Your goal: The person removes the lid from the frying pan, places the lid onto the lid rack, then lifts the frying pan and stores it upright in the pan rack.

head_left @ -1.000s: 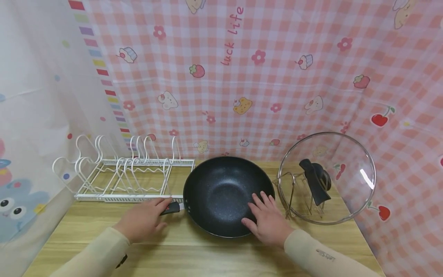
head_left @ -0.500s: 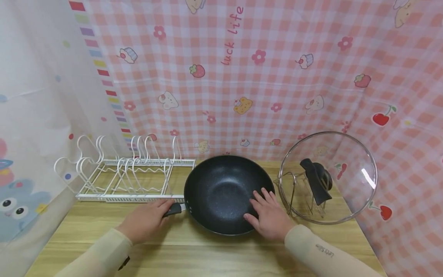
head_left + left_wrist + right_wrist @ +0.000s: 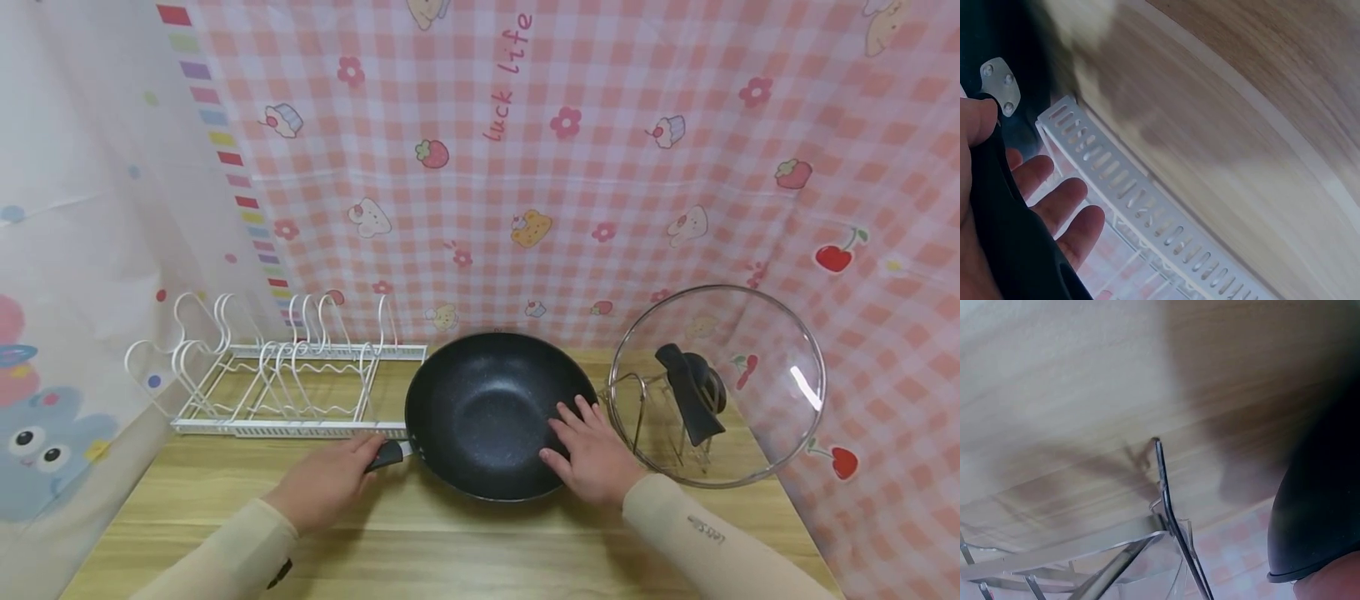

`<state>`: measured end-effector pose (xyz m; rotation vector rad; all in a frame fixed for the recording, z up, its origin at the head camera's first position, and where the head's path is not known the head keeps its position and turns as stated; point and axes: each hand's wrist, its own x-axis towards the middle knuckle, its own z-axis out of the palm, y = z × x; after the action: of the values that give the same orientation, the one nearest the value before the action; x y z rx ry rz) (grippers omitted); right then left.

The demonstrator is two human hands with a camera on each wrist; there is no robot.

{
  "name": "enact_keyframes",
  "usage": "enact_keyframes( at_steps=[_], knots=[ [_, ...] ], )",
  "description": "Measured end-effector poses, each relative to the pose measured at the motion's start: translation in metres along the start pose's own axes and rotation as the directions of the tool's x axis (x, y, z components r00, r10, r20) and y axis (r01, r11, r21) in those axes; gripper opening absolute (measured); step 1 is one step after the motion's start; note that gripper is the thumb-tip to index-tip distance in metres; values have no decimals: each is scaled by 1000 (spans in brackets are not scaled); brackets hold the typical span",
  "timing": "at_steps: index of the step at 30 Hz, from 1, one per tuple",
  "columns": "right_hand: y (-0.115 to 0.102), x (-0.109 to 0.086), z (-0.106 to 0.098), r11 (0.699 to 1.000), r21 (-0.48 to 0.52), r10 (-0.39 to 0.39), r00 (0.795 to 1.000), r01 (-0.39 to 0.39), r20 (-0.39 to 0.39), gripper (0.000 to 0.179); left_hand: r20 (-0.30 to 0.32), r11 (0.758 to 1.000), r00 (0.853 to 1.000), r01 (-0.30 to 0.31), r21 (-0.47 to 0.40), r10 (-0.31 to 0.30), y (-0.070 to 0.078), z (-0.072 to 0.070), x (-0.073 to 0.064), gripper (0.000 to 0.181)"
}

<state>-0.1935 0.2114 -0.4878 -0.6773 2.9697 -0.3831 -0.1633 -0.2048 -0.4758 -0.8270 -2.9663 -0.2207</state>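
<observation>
A black wok (image 3: 491,417) with a speckled inside is at the middle of the table in the head view. My left hand (image 3: 330,479) grips its black handle (image 3: 388,456). In the left wrist view the thumb lies along the handle (image 3: 1004,212) and the fingers are bent at its far side. My right hand (image 3: 595,457) rests on the wok's right side, fingers spread and fairly straight over the rim. In the right wrist view only a bit of that hand shows beside the wok (image 3: 1322,500). Whether the wok's bottom touches the table is hidden.
Left of the wok stands a white wire rack (image 3: 288,429) with upright loops. At the right, a glass lid (image 3: 757,400) with a black knob leans upright in a small metal stand (image 3: 637,408). Patterned cloth (image 3: 480,192) hangs behind the wooden table (image 3: 450,558).
The wok has shifted slightly away from me, its right side and my right hand moving back. Its handle and my left hand have edged a little rightward. The head view has turned slightly left.
</observation>
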Motion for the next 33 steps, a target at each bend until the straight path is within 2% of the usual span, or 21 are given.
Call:
enact_keyframes(
  at_steps=[9, 15, 23, 33],
  knots=[
    [-3, -2, -3, 999, -23, 28, 1000, -28, -10, 67, -7, 998, 999, -54, -44, 53, 1, 5, -4, 57],
    [-13, -8, -1, 1000, 4, 0, 1000, 0, 2, 73, 6, 996, 999, -44, -77, 44, 4, 5, -7, 57],
    [-19, -14, 5, 998, 36, -55, 996, 52, 71, 88, 12, 997, 999, -49, -61, 50, 9, -3, -6, 54],
    [-16, -13, 4, 998, 60, -36, 997, 32, 72, 82, 38, 996, 998, -46, -73, 49, 13, -7, -5, 54]
  ],
)
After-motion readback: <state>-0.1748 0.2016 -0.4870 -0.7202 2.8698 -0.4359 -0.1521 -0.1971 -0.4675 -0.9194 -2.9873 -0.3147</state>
